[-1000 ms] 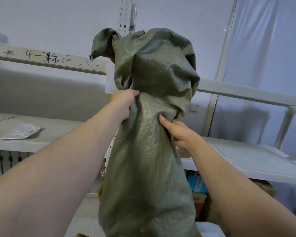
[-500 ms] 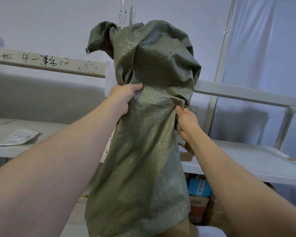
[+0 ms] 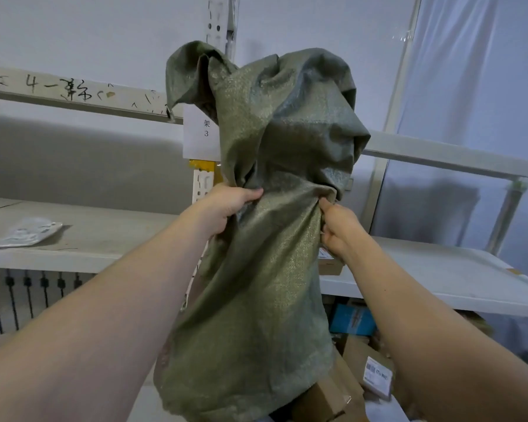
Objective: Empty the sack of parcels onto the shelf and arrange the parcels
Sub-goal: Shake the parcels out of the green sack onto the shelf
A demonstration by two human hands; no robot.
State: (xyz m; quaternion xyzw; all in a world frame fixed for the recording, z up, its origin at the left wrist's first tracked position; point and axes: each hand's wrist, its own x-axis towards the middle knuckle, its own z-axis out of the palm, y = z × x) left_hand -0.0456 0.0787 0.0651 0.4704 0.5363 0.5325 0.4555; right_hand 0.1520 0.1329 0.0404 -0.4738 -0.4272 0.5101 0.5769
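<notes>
I hold an olive-green woven sack point(image 3: 265, 269) upside down in front of me, its closed end bunched and bulging above my hands and its mouth hanging low. My left hand point(image 3: 226, 208) clutches the fabric on the left side, and my right hand point(image 3: 337, 229) pinches it on the right. Brown cardboard parcels point(image 3: 333, 394) lie under the sack's mouth, one with a white barcode label point(image 3: 377, 376). A small brown parcel point(image 3: 329, 263) rests on the white shelf point(image 3: 433, 275) just behind the sack.
A grey plastic mailer point(image 3: 25, 233) lies on the left shelf board point(image 3: 98, 236). A blue box point(image 3: 351, 319) and more cartons sit under the right shelf. A paper tag marked 3 point(image 3: 200, 132) hangs on the upright post. A white curtain point(image 3: 476, 86) fills the right.
My hands have spread apart on the sack and lifted it slightly. The sack's mouth has risen, and cardboard parcels now show beneath it.
</notes>
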